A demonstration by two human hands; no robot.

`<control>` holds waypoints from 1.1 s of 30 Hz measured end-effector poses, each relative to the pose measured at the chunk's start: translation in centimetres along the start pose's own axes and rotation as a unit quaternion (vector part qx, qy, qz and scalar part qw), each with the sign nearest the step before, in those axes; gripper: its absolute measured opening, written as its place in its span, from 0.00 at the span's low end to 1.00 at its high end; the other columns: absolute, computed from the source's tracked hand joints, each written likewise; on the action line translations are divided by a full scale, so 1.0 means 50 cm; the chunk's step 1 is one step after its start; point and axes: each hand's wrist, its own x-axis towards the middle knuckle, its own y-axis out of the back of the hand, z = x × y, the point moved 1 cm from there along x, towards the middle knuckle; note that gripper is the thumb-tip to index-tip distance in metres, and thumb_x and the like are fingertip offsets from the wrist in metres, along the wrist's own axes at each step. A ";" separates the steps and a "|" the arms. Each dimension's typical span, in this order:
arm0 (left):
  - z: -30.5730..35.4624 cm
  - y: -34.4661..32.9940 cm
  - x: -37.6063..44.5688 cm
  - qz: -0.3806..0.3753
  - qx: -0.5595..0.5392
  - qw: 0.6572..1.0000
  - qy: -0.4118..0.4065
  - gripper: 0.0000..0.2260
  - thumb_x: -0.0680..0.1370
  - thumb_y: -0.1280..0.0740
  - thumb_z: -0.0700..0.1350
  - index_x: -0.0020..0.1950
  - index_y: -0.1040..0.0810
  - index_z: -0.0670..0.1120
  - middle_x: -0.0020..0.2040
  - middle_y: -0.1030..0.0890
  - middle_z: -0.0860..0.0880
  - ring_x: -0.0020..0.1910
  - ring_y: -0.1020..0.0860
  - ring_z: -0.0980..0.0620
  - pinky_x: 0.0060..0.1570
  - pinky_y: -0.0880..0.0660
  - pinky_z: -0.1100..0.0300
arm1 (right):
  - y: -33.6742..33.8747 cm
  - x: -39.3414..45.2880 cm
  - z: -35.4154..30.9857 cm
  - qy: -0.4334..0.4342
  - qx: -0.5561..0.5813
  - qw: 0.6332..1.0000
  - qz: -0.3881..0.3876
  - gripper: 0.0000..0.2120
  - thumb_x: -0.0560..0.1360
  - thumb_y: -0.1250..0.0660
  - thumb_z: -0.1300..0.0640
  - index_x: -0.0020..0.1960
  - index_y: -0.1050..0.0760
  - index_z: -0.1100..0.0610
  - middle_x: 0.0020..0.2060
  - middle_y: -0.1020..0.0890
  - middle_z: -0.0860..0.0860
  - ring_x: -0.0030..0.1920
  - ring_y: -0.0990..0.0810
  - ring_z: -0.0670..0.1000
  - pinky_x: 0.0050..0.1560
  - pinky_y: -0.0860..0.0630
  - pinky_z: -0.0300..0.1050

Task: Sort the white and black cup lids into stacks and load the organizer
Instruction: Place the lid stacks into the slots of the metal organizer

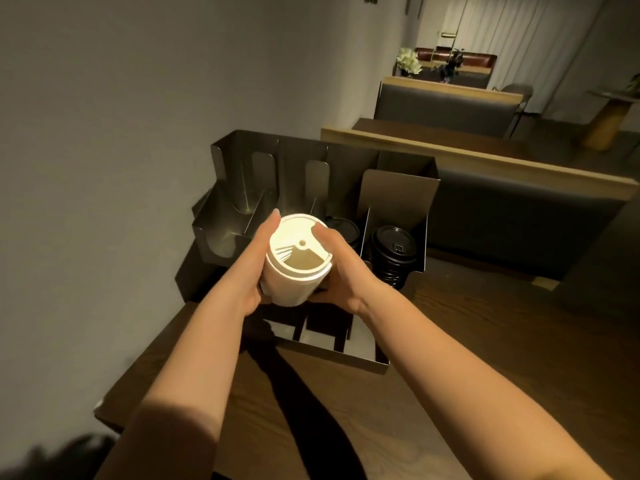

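A tall stack of white cup lids (294,261) is held between both hands above the metal organizer (398,188). My left hand (251,268) lies along the stack's left side with its fingers stretched up to the top lid. My right hand (341,268) cups the right side, thumb against the top rim. A stack of black lids (393,252) fills the organizer's right slot. Another black lid stack (343,227) shows in the slot behind the white stack, mostly hidden. The two left slots (239,202) hold nothing I can see.
The organizer stands on a dark wooden table (450,358) against a grey wall (104,133) on the left. A low front tray (360,355) of the organizer lies below my hands. Bench seating (519,216) stands behind the table.
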 end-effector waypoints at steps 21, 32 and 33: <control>0.124 0.015 0.065 0.032 0.016 0.994 -0.107 0.22 0.77 0.41 0.63 0.66 0.30 0.53 0.54 0.23 0.51 0.49 0.26 0.53 0.49 0.28 0.53 | -0.054 0.102 -0.138 0.114 -0.113 0.987 0.010 0.22 0.79 0.48 0.38 0.63 0.29 0.50 0.59 0.21 0.53 0.60 0.23 0.54 0.65 0.29 0.56; 0.104 0.017 0.121 0.139 0.050 0.983 -0.104 0.28 0.77 0.42 0.64 0.70 0.31 0.48 0.65 0.25 0.47 0.61 0.27 0.47 0.54 0.32 0.54 | -0.065 0.135 -0.145 0.101 -0.238 0.955 0.145 0.26 0.76 0.45 0.35 0.56 0.23 0.56 0.54 0.19 0.52 0.56 0.21 0.53 0.64 0.27 0.53; 0.109 0.018 0.124 0.149 0.058 0.981 -0.107 0.28 0.77 0.42 0.64 0.70 0.31 0.47 0.66 0.26 0.46 0.62 0.27 0.47 0.55 0.32 0.54 | -0.059 0.138 -0.149 0.108 -0.228 0.956 0.149 0.22 0.78 0.45 0.38 0.50 0.23 0.55 0.51 0.18 0.51 0.53 0.20 0.52 0.62 0.26 0.51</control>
